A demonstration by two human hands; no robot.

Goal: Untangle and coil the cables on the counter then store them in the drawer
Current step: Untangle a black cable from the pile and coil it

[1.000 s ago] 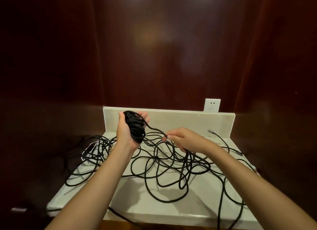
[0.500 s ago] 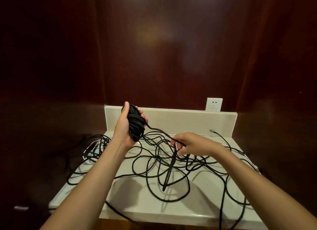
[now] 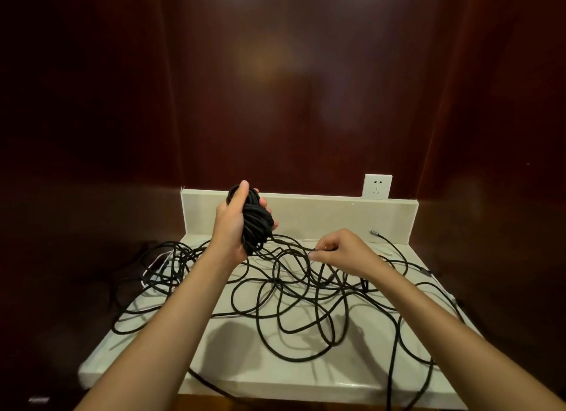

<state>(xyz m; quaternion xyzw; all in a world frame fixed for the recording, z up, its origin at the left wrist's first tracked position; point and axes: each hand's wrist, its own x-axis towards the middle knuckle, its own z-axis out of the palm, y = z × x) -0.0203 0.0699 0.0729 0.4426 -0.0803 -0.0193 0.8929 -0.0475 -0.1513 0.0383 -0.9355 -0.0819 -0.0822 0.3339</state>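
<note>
Your left hand [image 3: 232, 226] is up above the far part of the counter [image 3: 275, 377]. It holds a fat bundle of black cable [image 3: 255, 223], with your thumb on the near side and your fingers curled round the far side. The bundle stands mostly upright in your grip.

One strand runs down from the bottom of the bundle and goes right to your right hand [image 3: 343, 252]. That hand is low, just over the counter, and it pinches the thin black strand [image 3: 294, 247] between thumb and fingertips (the other fingers are tucked in).

The rest of the black cables [image 3: 306, 312] lie in a big loose tangle all over the pale counter. Some loops hang off the left edge, and some hang over the near edge on the right. A plug end [image 3: 374, 233] lies at the far right, near the low back wall of the counter. A thin white cable [image 3: 156, 262] shows in the tangle on the left.

A white wall socket [image 3: 377, 186] sits on the dark wood wall [image 3: 306, 88], just above the back of the counter on the right.
</note>
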